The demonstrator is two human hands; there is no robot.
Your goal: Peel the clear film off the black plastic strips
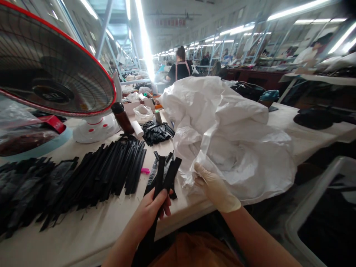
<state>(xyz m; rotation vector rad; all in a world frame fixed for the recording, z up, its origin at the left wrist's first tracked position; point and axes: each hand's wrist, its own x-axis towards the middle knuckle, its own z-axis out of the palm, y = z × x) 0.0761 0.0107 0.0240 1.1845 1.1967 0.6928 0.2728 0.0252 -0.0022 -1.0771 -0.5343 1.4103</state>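
Note:
My left hand (157, 204) is bare and closed round black fabric strips (160, 172), whose upper ends fan apart above my thumb. More black pieces lie on the table just behind them. A pale glove covers my right hand (214, 185). Its fingers are pinched on the near left edge of a large crumpled white sack (217, 129). The sack is slumped on the table, with a twisted fold running down toward my fingers. Left of my hands lies a long row of black strips (108, 170), side by side.
A red-rimmed fan (94, 128) stands at the left. Behind the strips are a brown bottle (124, 118), a white roll (137, 129) and a heap of short black pieces (158, 131). A white-rimmed bin (314, 196) stands at the lower right. Another person (180, 68) sits ahead.

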